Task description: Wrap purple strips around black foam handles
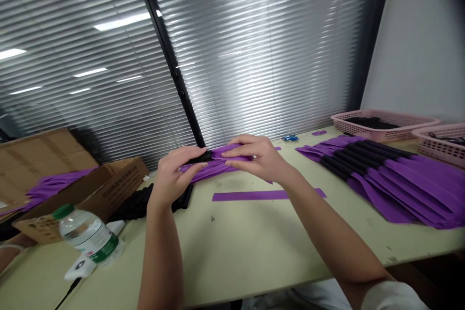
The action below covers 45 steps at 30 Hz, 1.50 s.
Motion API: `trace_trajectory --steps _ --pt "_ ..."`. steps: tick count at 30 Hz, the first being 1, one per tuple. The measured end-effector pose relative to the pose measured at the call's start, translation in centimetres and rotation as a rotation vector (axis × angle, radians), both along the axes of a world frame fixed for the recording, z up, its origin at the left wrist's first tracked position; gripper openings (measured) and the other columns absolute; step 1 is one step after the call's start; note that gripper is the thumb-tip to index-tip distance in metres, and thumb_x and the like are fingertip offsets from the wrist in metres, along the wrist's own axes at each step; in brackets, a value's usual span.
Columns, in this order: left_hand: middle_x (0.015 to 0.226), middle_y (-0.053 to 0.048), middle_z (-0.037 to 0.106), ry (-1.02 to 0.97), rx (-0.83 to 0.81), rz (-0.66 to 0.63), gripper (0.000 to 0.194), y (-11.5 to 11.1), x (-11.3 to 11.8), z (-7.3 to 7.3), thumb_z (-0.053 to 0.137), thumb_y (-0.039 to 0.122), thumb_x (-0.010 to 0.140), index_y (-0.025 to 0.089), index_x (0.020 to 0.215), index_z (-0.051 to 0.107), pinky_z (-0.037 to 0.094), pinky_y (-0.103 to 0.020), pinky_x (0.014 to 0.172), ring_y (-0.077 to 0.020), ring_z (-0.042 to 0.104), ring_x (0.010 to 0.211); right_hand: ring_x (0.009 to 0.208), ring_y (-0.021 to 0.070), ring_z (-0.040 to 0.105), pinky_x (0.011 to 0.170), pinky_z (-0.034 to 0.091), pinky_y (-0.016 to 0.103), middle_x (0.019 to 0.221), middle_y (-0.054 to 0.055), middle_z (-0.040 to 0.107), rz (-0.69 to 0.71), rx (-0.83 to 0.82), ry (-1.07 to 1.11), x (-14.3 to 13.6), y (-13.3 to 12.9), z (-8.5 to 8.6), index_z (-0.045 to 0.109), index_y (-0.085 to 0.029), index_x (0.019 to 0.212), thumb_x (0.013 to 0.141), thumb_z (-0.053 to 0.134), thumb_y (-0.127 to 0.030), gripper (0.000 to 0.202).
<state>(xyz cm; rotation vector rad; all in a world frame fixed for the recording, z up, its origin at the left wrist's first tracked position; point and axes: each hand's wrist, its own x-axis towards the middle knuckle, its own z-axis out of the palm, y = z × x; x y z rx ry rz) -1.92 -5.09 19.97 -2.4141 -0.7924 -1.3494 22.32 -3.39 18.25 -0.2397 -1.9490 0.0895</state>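
Above the table, my left hand (176,172) is closed around a short black tube-like sleeve (205,156). My right hand (259,156) pinches a folded purple fabric-like strip (221,152) close to the sleeve's end. The strip meets the sleeve's opening between the two hands; how far it runs inside is hidden. Behind and below them lies a bunch of loose purple strips (210,173). A single flat purple strip (250,195) rests on the table, nearer to me, partly behind my right forearm.
At right lies a row of purple strips (410,184) with black sleeves, near pink baskets (388,133). To the left are a cardboard box (116,186), black pieces (134,203), a water bottle (90,235) and a white device (80,267) with a cable. Another person's wrist (14,247) shows far left.
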Motion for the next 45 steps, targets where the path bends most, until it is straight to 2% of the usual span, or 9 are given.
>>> trace_trajectory --steps 6,13,23,31,45 --pt "0.099 -0.007 0.073 -0.027 0.026 -0.040 0.022 -0.1 0.1 0.0 0.072 0.023 0.080 0.021 0.103 0.072 0.053 -0.035 0.085 -0.0219 0.067 0.095 0.087 0.0168 0.067 0.076 0.058 0.031 0.095 0.004 0.072 0.002 0.109 0.123 -0.8 -0.3 -0.1 0.075 -0.023 0.093 0.085 0.068 -0.022 0.011" --pt "0.099 -0.006 0.073 -0.020 0.057 -0.054 0.023 -0.1 0.2 -0.1 0.073 0.022 0.080 0.021 0.103 0.072 0.054 -0.034 0.086 -0.0215 0.067 0.094 0.080 0.0165 0.068 0.070 0.059 0.028 0.088 0.006 0.072 -0.001 0.171 0.169 -1.4 -0.9 0.0 0.076 -0.018 0.086 0.083 0.070 -0.018 0.007" --pt "0.098 -0.006 0.073 -0.022 0.096 -0.127 0.027 -0.3 0.5 -0.1 0.075 0.018 0.077 0.020 0.104 0.071 0.055 -0.032 0.084 -0.0203 0.068 0.092 0.078 0.0164 0.069 0.068 0.059 0.027 0.083 0.005 0.073 -0.075 0.273 0.277 -2.0 -0.6 -0.2 0.073 -0.018 0.079 0.081 0.071 -0.021 0.004" --pt "0.098 -0.006 0.074 -0.026 0.090 -0.125 0.025 -0.2 0.6 -0.1 0.074 0.020 0.078 0.020 0.103 0.072 0.055 -0.034 0.085 -0.0215 0.068 0.093 0.077 0.0169 0.070 0.068 0.060 0.027 0.079 0.007 0.073 -0.061 0.252 0.306 -2.6 -0.8 -0.3 0.069 -0.017 0.072 0.079 0.073 -0.016 0.007" --pt "0.099 -0.007 0.073 -0.022 0.069 -0.126 0.026 -0.1 0.5 -0.2 0.075 0.018 0.077 0.021 0.103 0.072 0.054 -0.035 0.086 -0.0222 0.067 0.094 0.077 0.0171 0.070 0.067 0.060 0.027 0.082 0.005 0.073 -0.053 0.169 0.298 -2.7 -0.8 -0.6 0.068 -0.018 0.071 0.080 0.071 -0.019 0.010"
